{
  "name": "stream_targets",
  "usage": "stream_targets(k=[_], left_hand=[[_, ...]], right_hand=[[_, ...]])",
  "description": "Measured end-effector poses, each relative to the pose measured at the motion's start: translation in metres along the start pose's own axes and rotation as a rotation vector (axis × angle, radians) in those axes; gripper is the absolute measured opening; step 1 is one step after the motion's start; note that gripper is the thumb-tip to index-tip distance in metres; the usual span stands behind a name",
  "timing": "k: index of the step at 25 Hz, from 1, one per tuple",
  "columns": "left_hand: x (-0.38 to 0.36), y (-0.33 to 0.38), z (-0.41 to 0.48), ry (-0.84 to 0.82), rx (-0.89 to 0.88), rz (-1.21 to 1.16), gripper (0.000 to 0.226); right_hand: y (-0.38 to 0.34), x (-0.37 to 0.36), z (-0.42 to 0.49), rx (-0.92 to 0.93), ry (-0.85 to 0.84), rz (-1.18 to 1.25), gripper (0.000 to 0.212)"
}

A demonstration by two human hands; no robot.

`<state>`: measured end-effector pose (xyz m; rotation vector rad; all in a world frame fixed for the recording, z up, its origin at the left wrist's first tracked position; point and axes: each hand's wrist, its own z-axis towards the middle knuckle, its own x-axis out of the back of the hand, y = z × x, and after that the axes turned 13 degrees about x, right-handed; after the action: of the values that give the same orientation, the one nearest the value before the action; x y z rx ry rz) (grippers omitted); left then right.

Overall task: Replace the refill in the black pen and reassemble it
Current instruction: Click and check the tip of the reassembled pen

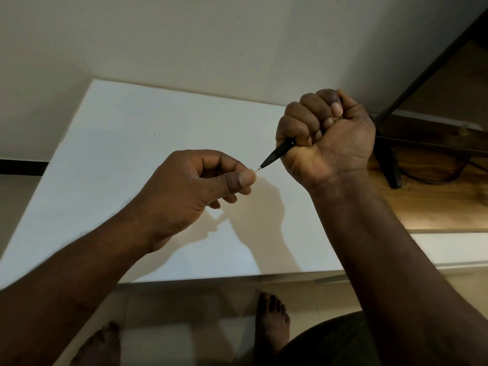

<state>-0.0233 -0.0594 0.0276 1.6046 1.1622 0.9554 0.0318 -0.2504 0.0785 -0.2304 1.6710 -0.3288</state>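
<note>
- The right hand (327, 136) is clenched in a fist around the black pen (277, 153), tip pointing down-left.
- The left hand (200, 186) pinches the thin tip (258, 169) above the white table (132, 133).

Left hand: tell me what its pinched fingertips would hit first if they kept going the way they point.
The pen tip, probably. The left hand points its pinch up-right at the tip jutting from the right hand; they look almost touching, though depth is unclear.

A white counter (132, 143) stands against a plain pale wall (184, 35). Right of it, a wooden surface (435, 204) carries dark metal bars (427, 72); pale floor (171, 326) below.
</note>
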Motion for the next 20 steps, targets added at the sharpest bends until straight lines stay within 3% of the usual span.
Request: stream_targets(k=[20], left_hand=[[0.0, -0.0003, 0.0001, 0.003, 0.001, -0.001, 0.032]], right_hand=[[-0.0002, 0.0019, 0.0016, 0.008, 0.013, 0.003, 0.049]])
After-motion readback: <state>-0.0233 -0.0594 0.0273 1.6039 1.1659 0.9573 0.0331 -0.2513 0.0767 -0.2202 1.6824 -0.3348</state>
